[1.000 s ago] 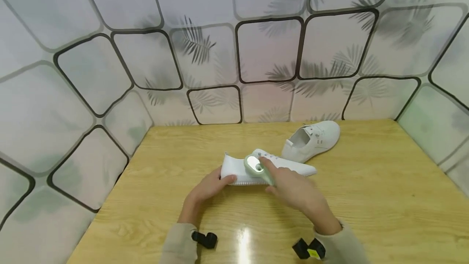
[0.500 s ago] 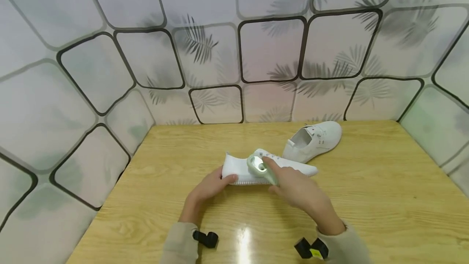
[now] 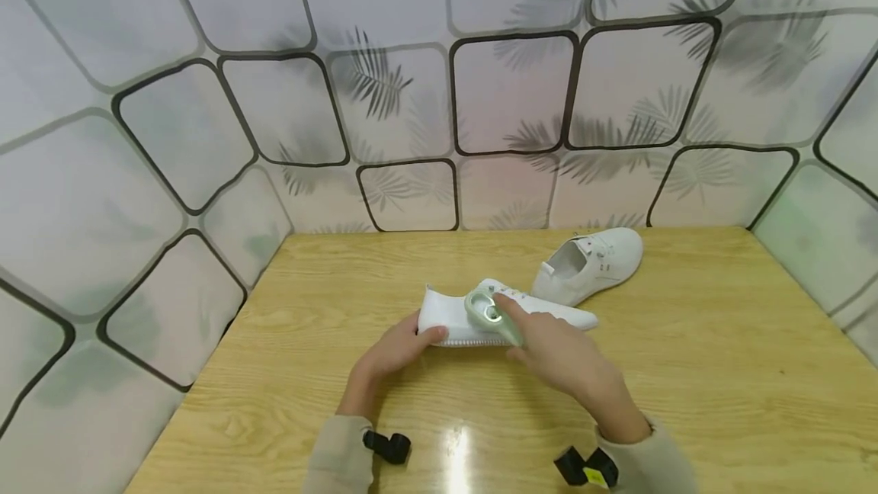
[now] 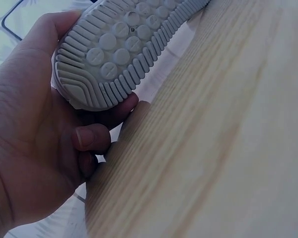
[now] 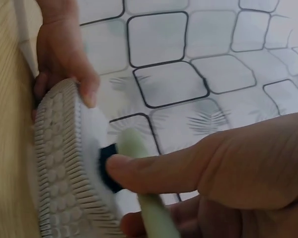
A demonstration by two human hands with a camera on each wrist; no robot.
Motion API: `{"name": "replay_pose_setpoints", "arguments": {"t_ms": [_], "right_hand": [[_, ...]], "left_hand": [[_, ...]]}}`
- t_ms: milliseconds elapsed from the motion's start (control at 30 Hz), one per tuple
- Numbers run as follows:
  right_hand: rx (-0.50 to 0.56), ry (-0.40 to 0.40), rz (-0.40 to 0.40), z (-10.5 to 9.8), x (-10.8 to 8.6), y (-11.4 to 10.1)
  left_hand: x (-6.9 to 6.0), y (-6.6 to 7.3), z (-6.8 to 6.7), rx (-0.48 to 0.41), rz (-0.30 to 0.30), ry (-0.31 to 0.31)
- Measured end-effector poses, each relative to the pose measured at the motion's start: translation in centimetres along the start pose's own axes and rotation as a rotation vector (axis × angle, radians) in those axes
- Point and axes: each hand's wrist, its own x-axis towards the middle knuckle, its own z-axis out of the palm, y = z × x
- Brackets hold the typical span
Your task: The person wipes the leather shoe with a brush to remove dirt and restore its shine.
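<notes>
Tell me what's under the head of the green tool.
Under the green tool sits a dark layer, facing the side of the white shoe; the patch of shoe directly beneath is covered and can't be seen.

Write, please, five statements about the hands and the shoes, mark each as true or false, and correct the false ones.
1. The left hand holds the heel end of a white shoe. True.
2. Both shoes are being held. False: the other shoe lies untouched on the wooden table.
3. The right hand grips a pale green tool. True.
4. The held shoe's sole is smooth. False: it has ridges and round studs.
5. The tool's dark part faces the shoe's white side. True.
</notes>
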Motion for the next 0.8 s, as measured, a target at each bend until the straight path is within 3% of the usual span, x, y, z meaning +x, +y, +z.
{"name": "replay_pose_setpoints", "arguments": {"t_ms": [133, 367, 633, 800], "right_hand": [[0.014, -0.023, -0.008, -0.6, -0.6, 0.2], [-0.067, 0.061, -0.023, -0.8, -0.2, 0.8], [0.005, -0.019, -0.027, -1.0, -0.8, 0.6], [-0.046, 0.042, -0.011, -1.4, -0.9, 1.1]], "left_hand": [[0.1, 0.1, 0.1, -0.003, 0.000, 0.007], [0.2, 0.2, -0.1, 0.002, -0.006, 0.009], [0.0, 0.4, 0.1, -0.005, -0.001, 0.010], [0.0, 0.4, 0.1, -0.015, -0.011, 0.018]]}}
